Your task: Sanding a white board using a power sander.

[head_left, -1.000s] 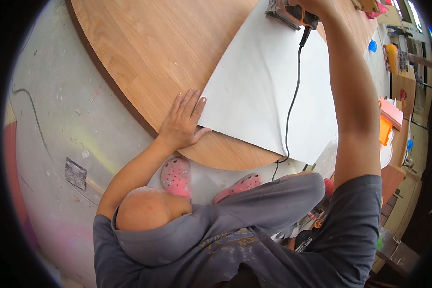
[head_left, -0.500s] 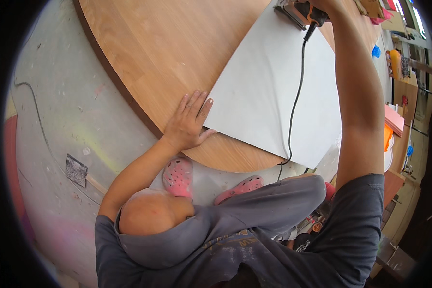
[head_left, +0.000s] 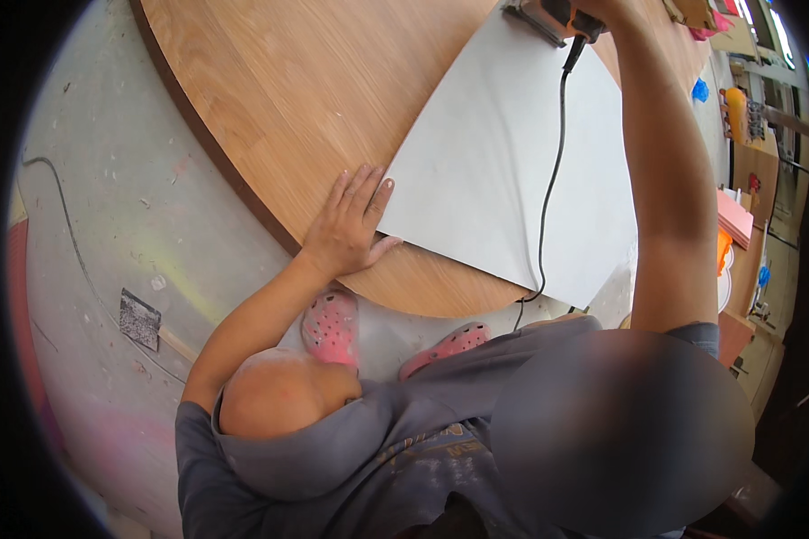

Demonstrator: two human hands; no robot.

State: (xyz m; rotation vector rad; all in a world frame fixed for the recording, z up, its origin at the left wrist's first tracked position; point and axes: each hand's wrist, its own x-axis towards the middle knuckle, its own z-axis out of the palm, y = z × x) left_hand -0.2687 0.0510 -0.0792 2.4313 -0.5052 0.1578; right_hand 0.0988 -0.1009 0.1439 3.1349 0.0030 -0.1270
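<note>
My left hand [head_left: 346, 225] lies flat on the wood-grain tabletop [head_left: 270, 99], fingers spread, its thumb and fingertips against the edge of a white panel [head_left: 485, 180]. This panel has a curved side and a straight near edge, and rests on the tabletop. At the top of the view, my right hand [head_left: 605, 11] is wrapped round an orange-and-black corded power sander [head_left: 548, 16]. The sander's flat base is over the far part of the panel; the frame cuts off part of the tool. Its black cord [head_left: 555, 171] runs back across the panel toward me.
Beneath me are pink clogs [head_left: 331, 328] on a grey, paint-stained floor [head_left: 108, 242]. A dark scraper-like piece [head_left: 140, 320] with a wooden handle lies at left, near a thin cable [head_left: 67, 216]. Shelves with pink sheets [head_left: 733, 218] stand at right. A blurred round patch covers the lower right.
The power sander and my right hand have shifted slightly up and left in view. My left hand stays on the panel's edge. The whole view has moved a little.
</note>
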